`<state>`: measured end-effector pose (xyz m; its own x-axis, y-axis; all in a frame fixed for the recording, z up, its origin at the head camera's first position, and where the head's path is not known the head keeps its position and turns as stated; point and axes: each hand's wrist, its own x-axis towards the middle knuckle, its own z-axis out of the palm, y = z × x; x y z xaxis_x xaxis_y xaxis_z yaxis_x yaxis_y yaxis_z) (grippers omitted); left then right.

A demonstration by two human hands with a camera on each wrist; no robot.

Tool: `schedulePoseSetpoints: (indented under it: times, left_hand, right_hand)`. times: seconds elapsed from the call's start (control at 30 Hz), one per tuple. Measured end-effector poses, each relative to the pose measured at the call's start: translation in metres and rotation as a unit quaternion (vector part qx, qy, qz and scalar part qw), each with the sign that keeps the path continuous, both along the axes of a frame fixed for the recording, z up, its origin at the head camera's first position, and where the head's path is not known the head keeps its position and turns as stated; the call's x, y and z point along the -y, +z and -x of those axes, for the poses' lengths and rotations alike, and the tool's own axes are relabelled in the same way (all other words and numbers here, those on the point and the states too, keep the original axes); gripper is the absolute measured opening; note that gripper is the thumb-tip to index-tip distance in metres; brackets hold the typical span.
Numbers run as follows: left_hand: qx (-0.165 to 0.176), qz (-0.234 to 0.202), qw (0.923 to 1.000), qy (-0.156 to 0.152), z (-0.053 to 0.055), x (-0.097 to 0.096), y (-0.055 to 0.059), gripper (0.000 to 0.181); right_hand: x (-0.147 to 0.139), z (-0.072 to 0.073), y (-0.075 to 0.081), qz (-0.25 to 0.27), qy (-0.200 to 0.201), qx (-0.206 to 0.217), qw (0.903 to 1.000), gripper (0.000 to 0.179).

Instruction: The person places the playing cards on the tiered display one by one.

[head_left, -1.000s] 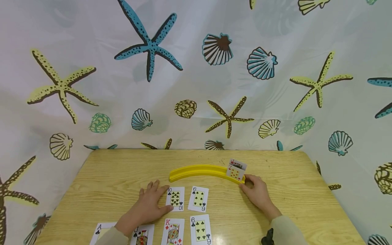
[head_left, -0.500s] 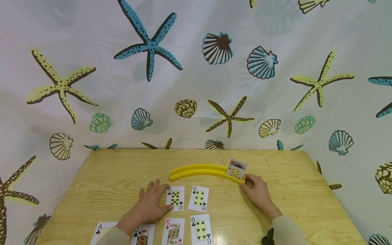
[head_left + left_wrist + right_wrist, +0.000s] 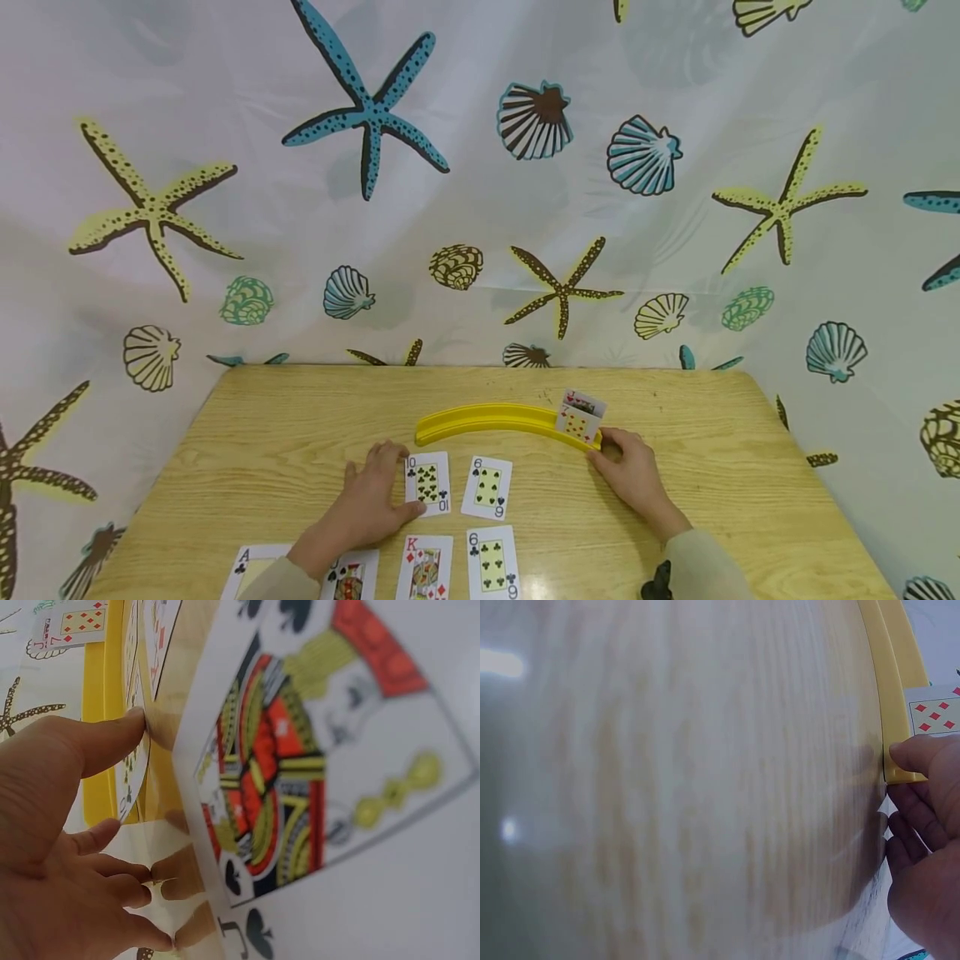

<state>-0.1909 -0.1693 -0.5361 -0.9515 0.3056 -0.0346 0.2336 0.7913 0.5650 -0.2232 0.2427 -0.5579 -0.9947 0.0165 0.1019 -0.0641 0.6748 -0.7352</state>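
Head view: left fingers [image 3: 409, 510] seemingly pinch the 10 of clubs [image 3: 428, 483] between them, right fingers [image 3: 622, 438] the rack [image 3: 480, 416].

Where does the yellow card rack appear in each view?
Head: yellow rack, arcing across the lower middle.
Left wrist: yellow rack, vertical at upper left, partly behind the left hand.
Right wrist: yellow rack, at upper right, its end pinched by the right hand.
Shared landmark: seven of diamonds in it, cropped in the right wrist view.

Left hand [image 3: 49, 825] pinches club card [image 3: 136, 766]; jack of spades [image 3: 274, 769] closest in; seven of diamonds [image 3: 80, 622] at far end of yellow rack [image 3: 94, 682].
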Motion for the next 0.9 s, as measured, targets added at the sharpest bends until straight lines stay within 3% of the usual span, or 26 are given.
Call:
schedulePoseSetpoints:
  times: [0.23, 0.47, 0.6, 0.9]
  left_hand:
    - [-0.026, -0.032, 0.9987, 0.028, 0.000, -0.006, -0.005, 0.076]
    - [-0.048, -0.126, 0.9898, 0.047, 0.005, -0.011, -0.008, 0.053]
    - [-0.045, -0.170, 0.9831, 0.050, 0.007, -0.013, -0.007, 0.045]
    - [-0.061, -0.207, 0.9759, 0.035, 0.008, -0.016, 0.000, 0.040]
  right_hand:
    - [0.000, -0.002, 0.000, 0.005, 0.000, -0.006, 1.0000, 0.046]
    - [-0.001, -0.003, 0.000, 0.007, 0.001, -0.002, 1.0000, 0.047]
    - [-0.001, -0.003, 0.000, 0.004, 0.001, -0.001, 1.0000, 0.047]
    - [0.000, -0.002, 0.001, 0.005, 0.000, 0.001, 1.0000, 0.047]
